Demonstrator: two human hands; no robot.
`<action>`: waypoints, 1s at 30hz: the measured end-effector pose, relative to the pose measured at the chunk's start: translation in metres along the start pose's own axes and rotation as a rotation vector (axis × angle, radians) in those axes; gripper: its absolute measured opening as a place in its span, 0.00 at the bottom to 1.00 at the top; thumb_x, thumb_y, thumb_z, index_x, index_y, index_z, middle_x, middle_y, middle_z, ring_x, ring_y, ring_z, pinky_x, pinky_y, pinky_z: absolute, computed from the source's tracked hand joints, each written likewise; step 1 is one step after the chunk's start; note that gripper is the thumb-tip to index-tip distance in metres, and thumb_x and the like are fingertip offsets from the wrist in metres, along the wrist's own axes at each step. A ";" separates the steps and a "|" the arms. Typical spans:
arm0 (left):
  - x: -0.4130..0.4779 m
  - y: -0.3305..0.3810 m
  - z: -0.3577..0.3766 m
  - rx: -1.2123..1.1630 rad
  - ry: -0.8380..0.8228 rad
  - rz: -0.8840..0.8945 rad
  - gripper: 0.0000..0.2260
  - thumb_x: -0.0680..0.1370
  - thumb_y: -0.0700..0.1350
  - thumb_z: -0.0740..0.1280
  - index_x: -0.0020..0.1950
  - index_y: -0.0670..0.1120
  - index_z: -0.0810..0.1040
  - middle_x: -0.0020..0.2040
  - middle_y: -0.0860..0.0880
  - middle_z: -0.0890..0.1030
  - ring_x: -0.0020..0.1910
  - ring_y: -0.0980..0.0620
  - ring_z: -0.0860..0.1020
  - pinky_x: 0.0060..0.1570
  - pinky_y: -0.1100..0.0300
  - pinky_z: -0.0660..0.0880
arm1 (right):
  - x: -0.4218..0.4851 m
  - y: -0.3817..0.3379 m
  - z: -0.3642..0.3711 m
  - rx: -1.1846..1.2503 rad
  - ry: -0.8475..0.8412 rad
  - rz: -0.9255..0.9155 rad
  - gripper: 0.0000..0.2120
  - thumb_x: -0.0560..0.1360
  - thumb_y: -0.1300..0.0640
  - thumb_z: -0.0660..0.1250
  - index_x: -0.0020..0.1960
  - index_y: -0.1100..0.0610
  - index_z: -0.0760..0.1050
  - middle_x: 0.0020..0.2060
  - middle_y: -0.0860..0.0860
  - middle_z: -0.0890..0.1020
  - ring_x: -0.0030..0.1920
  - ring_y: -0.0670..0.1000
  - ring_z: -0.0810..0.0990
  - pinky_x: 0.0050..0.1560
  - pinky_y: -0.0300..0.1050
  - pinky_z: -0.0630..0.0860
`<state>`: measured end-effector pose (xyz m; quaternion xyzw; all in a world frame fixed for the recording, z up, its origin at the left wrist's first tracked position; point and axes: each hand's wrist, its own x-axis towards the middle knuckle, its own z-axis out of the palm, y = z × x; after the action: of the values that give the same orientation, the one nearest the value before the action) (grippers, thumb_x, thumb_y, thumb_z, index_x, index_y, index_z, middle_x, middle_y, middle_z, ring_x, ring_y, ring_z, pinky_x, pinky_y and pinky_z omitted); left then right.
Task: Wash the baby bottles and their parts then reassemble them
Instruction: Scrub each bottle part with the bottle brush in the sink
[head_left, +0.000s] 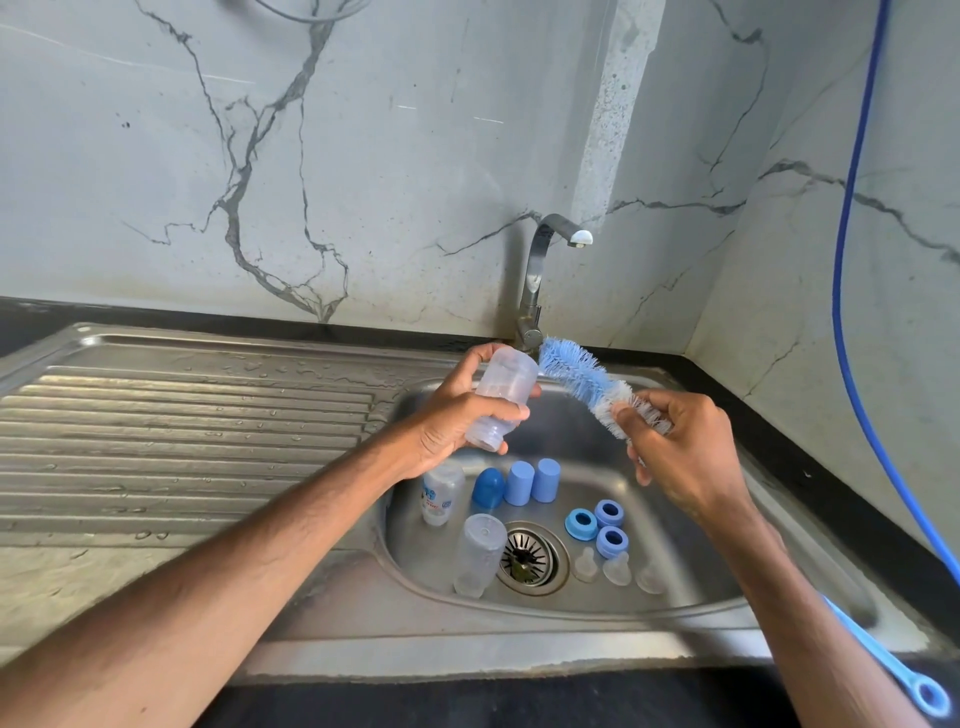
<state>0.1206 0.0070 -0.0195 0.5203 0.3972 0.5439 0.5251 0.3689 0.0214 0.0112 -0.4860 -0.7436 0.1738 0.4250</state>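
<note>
Steel sink — left hand grips clear bottle, right hand blue-white brush.

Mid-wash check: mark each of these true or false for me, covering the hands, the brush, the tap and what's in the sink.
1. The left hand holds a clear bottle. True.
2. The right hand holds the brush by its bare handle. False: its grip is on the bristled part.
3. Three blue rings lie in the sink. True.
4. Water streams from the tap. False: no stream shows.
5. The brush is inside the bottle. False: it is outside, by the bottle's base.
</note>
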 end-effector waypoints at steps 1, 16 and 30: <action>-0.001 0.000 0.001 0.066 0.020 0.023 0.32 0.72 0.34 0.75 0.71 0.52 0.67 0.61 0.44 0.84 0.47 0.50 0.81 0.36 0.55 0.78 | 0.000 0.000 0.000 0.001 0.008 -0.001 0.11 0.81 0.56 0.69 0.41 0.54 0.83 0.26 0.53 0.81 0.21 0.50 0.78 0.28 0.43 0.76; 0.004 -0.009 0.005 0.002 0.090 0.007 0.27 0.73 0.37 0.74 0.70 0.51 0.73 0.60 0.35 0.81 0.44 0.44 0.82 0.34 0.53 0.80 | -0.002 -0.003 0.001 0.025 -0.008 -0.067 0.11 0.81 0.56 0.69 0.41 0.51 0.83 0.25 0.53 0.80 0.21 0.49 0.76 0.28 0.44 0.75; 0.005 -0.006 0.003 -0.076 0.176 -0.099 0.24 0.86 0.58 0.53 0.65 0.41 0.77 0.41 0.41 0.82 0.26 0.52 0.71 0.19 0.65 0.60 | 0.000 0.008 0.016 -0.063 0.044 -0.215 0.09 0.80 0.53 0.69 0.42 0.53 0.81 0.29 0.54 0.78 0.30 0.58 0.75 0.31 0.53 0.75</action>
<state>0.1251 0.0121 -0.0245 0.4300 0.4460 0.5757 0.5337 0.3607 0.0272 -0.0034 -0.4203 -0.7870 0.0933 0.4419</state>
